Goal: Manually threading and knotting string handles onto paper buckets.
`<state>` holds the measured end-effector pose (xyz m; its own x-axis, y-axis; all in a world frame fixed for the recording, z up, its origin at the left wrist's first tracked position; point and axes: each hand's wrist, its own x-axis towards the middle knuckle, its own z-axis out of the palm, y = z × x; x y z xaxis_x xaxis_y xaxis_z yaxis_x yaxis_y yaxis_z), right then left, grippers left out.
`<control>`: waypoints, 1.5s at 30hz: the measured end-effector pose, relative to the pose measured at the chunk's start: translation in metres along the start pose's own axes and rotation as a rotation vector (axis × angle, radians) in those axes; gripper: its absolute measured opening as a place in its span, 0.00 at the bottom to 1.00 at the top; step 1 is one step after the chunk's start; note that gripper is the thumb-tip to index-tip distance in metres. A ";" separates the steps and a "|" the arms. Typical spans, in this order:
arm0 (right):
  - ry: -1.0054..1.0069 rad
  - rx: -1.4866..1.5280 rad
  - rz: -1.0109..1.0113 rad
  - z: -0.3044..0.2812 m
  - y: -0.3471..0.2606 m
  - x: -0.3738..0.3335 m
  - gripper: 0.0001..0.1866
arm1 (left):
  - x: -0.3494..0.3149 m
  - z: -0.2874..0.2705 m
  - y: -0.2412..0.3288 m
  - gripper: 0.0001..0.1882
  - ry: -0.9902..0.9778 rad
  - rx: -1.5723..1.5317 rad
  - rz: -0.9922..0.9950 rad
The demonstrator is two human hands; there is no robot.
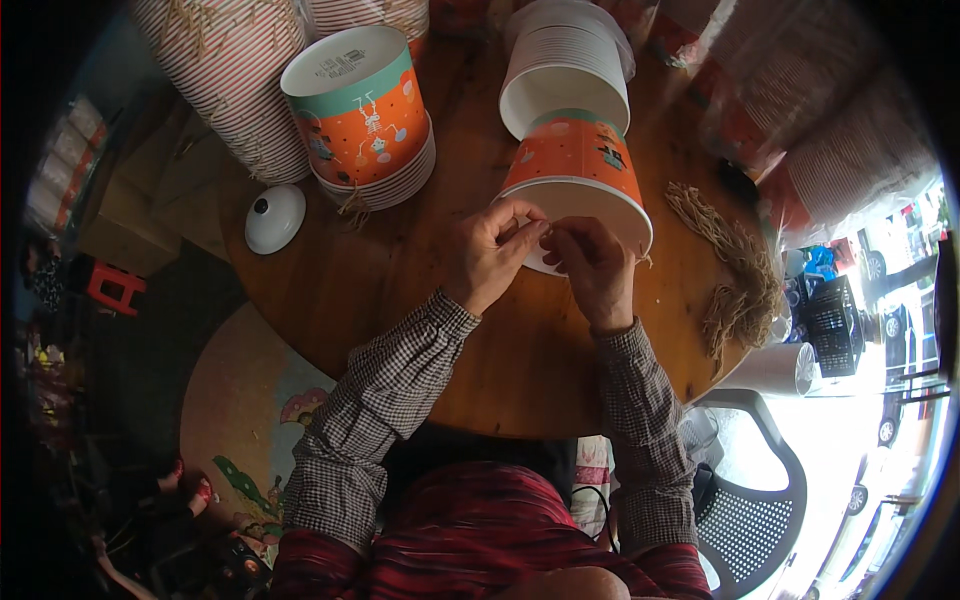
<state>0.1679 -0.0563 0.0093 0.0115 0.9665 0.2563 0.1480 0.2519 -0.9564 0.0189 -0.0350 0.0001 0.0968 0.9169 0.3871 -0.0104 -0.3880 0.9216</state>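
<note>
An orange paper bucket (570,165) with a teal band and a white rim lies tilted on the round table, its open end toward me. At its near rim, my left hand (492,255) and my right hand (597,268) meet with thumbs and fingertips pinched together. Whatever lies between the fingertips is too small and covered to make out. A short bit of cord (645,257) pokes out at the rim's right side. To the right lies a loose bundle of tan twisted cords (735,265).
Upside-down stacked buckets (365,125) stand at the left beside a white lid (275,218). Behind the bucket lies a nested white stack (565,85). Tall striped stacks (225,80) rise at the far left of the wooden table (400,270). A mesh-backed chair (750,510) stands at the right.
</note>
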 end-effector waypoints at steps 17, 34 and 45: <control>-0.011 -0.173 -0.042 0.003 -0.001 -0.003 0.03 | 0.000 0.007 -0.009 0.02 0.168 0.034 0.156; -0.059 -0.031 -0.079 0.011 -0.002 -0.010 0.03 | 0.008 -0.003 -0.002 0.06 0.280 0.299 0.301; 0.155 -0.031 -0.105 0.003 0.000 -0.003 0.03 | -0.012 0.016 -0.008 0.12 -0.013 -0.224 -0.179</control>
<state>0.1650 -0.0588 0.0080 0.1462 0.9153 0.3754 0.1864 0.3472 -0.9191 0.0337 -0.0446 -0.0121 0.1297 0.9670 0.2191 -0.2114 -0.1889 0.9590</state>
